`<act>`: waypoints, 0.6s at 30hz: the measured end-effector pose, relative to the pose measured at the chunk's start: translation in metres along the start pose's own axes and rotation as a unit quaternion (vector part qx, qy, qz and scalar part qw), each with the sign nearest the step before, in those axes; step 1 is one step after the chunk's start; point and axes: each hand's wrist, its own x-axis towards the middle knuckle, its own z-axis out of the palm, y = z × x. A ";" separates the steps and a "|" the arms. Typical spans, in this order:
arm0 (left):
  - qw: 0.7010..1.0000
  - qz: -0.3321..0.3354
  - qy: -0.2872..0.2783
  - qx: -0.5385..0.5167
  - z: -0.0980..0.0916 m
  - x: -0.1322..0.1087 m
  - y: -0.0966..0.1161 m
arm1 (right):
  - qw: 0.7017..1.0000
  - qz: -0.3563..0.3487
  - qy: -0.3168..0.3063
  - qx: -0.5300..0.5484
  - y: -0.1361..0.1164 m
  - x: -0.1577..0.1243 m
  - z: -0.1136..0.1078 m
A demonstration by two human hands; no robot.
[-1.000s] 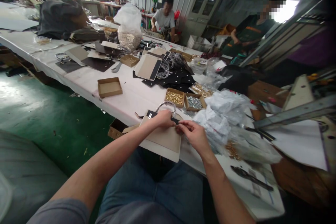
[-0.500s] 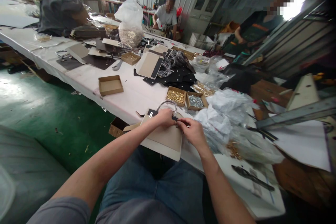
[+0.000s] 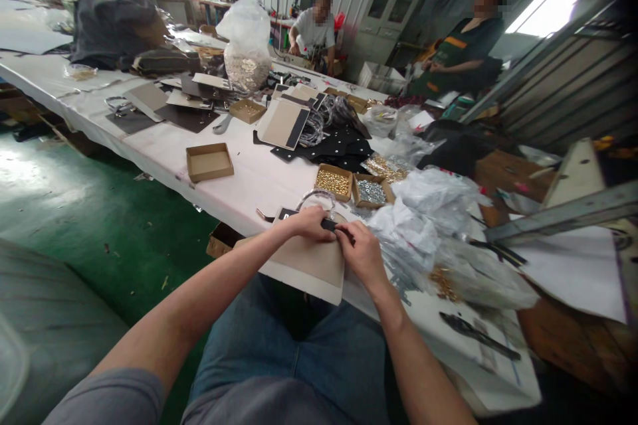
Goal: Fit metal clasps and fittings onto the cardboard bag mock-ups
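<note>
A beige flat panel (image 3: 309,262) with a black strip (image 3: 329,224) along its far edge lies at the table's near edge, over my lap. My left hand (image 3: 310,222) is closed over this strip, thumb and fingers gripping it. Beside it, my right hand (image 3: 361,249) is closed in a pinch at the strip's right end; whatever small part sits between those fingertips is hidden. A looped handle in clear wrapping (image 3: 319,194) stands out just beyond the panel.
Beyond my hands are small boxes of gold fittings (image 3: 333,182) and silver fittings (image 3: 370,192). An empty cardboard box (image 3: 210,163) sits further left. Plastic bags (image 3: 416,212) crowd the right side, with a black-handled tool (image 3: 478,335) nearer me. Co-workers (image 3: 316,26) are across the table.
Both hands have shifted slightly left along the strip. At the back right, a co-worker has straightened up and moved left.
</note>
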 end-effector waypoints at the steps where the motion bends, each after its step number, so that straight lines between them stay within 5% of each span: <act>1: 1.000 -0.002 0.006 0.000 0.001 0.000 0.000 | 1.000 0.000 0.001 0.005 0.000 0.000 0.000; 18: 0.999 -0.024 0.037 0.004 0.014 0.002 0.001 | 1.000 -0.012 -0.020 0.008 0.004 -0.017 -0.005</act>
